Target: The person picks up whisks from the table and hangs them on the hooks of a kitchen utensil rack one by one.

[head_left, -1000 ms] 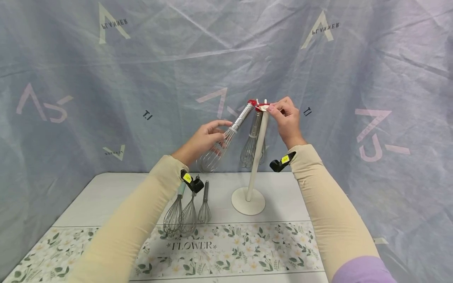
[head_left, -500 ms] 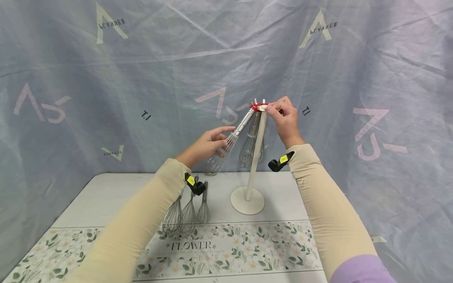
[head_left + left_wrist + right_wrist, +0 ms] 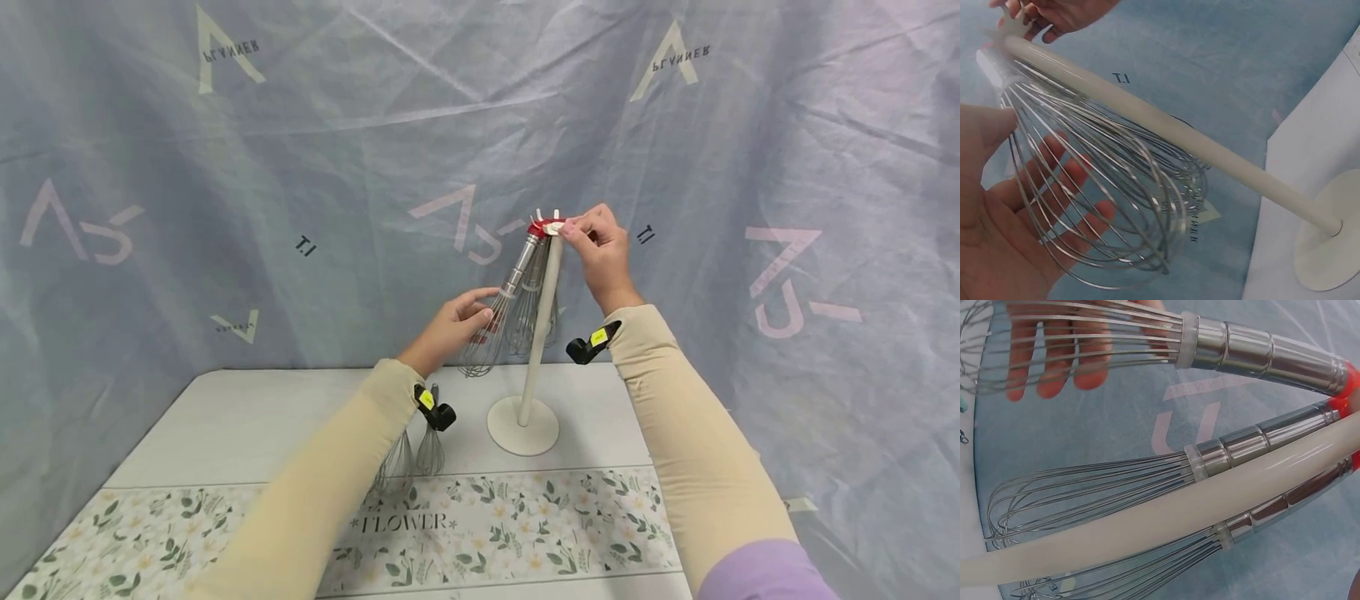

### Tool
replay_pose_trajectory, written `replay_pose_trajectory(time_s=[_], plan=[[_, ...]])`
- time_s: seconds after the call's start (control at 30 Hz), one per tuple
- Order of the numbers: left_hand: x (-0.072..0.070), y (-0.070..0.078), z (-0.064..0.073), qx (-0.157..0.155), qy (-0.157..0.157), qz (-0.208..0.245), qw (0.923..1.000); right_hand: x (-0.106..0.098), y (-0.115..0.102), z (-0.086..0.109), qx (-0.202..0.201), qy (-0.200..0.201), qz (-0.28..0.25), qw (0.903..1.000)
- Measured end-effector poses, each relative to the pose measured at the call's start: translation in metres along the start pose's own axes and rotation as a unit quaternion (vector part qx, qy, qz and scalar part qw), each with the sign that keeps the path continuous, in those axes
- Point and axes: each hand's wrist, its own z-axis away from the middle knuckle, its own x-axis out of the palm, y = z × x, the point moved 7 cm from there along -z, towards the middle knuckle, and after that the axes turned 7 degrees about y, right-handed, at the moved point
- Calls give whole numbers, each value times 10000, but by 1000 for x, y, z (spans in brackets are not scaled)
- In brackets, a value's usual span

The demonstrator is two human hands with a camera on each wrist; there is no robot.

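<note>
A wire whisk (image 3: 517, 271) with a red-ended metal handle hangs slanted from the pronged top of a white stand (image 3: 542, 333). My left hand (image 3: 453, 325) touches its wires (image 3: 1091, 187), fingers loosely extended behind them and thumb on the near side. In the right wrist view, the left fingers (image 3: 1054, 356) show through the wires. My right hand (image 3: 603, 250) pinches a prong at the stand's top (image 3: 1013, 25). Behind the post hang two similar whisks, one with its handle (image 3: 1260, 437) beside the post and the other with its handle (image 3: 1291, 500) partly covered by it.
The stand's round base (image 3: 522, 433) rests on the white table (image 3: 262, 425). Several loose whisks lie left of it, including a small whisk (image 3: 431, 454), partly hidden by my left sleeve. A floral strip (image 3: 525, 525) crosses the tabletop; a grey-blue curtain (image 3: 337, 125) hangs behind.
The front whisk has swung down and right towards the post, less slanted than before. My left hand has moved right and down with it. My right hand keeps its pinch at the stand's top.
</note>
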Motion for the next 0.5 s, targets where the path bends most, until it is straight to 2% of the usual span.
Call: replay_pose_trajectory(time_s=[0.27, 0.5], plan=[[6, -17, -3, -59, 286, 109, 9995, 0, -3, -2, -41, 27, -63, 10000], [12, -31, 1, -68, 433, 13, 9990, 0, -3, 0, -74, -20, -8, 10000]])
